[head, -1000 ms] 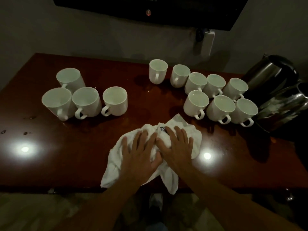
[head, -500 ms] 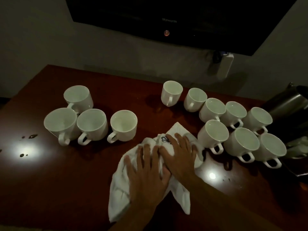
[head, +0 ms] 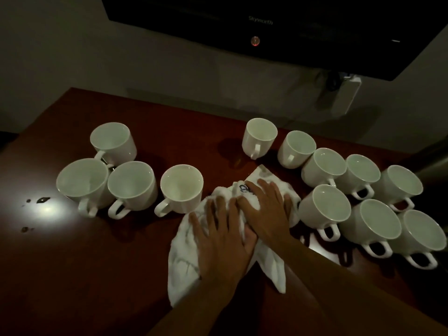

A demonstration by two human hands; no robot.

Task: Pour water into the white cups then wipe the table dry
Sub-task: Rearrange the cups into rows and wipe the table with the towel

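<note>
Both hands lie flat, fingers spread, gripping nothing: the left hand (head: 223, 241) and right hand (head: 265, 213) touch side by side, leaning their weight on the white cloth (head: 184, 263) against the table (head: 97, 275). It sits in the gap between the two clusters of white cups (head: 324, 206), seemingly to soak up spills there; dark droplets (head: 42, 200) far left look unwiped

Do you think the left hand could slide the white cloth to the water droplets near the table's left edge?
Probably yes: the left hand presses the white cloth, and bare dark-red table lies between it and the droplets; the white cups stand farther back.
</note>
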